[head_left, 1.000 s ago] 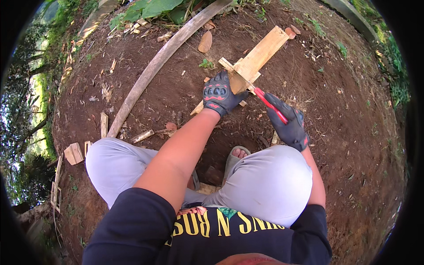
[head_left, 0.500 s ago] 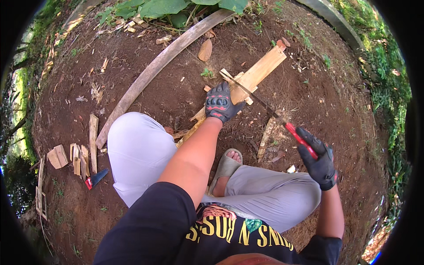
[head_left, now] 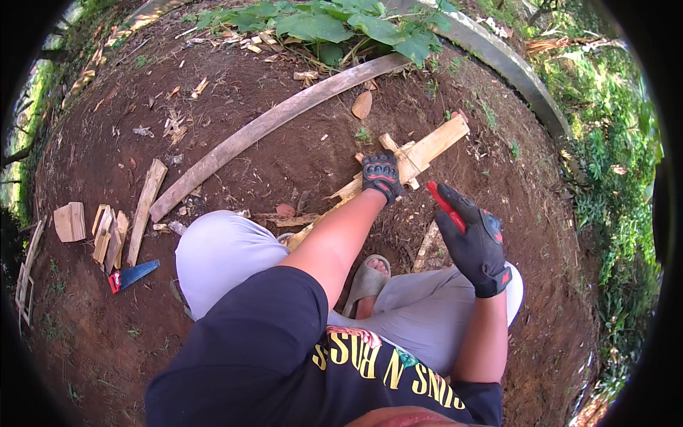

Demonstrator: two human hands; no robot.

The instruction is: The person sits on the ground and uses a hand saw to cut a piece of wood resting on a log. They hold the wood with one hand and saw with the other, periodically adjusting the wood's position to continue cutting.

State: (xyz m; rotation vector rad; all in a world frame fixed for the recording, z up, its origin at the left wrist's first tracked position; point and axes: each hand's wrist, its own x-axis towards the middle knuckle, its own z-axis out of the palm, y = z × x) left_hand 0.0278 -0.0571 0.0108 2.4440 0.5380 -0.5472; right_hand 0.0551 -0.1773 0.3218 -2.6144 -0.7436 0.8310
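Observation:
My left hand (head_left: pixel 381 175), in a black glove with red trim, is closed on a pale piece of wood (head_left: pixel 388 143) whose end shows past the fingers. The hand rests against a long, light plank (head_left: pixel 442 139) lying slantwise on the soil. My right hand (head_left: pixel 473 231), gloved alike, is wrapped around the red handle (head_left: pixel 447 204) of a machete, to the right of the plank and apart from it. The blade cannot be made out from this angle.
At the left lie a small saw (head_left: pixel 135 275) with a blue blade, split wood pieces (head_left: pixel 108 238) and a wood block (head_left: pixel 70 222). A long curved-looking beam (head_left: pixel 263 128) crosses the ground beyond my knee. Leafy plants (head_left: pixel 320 27) grow at the far side. My sandalled foot (head_left: pixel 368 285) is near the wood.
My right hand has moved left and up with the machete, turning it so the blade, which lay across the plank, no longer shows. The left hand stays at the wood; the whole view has shifted.

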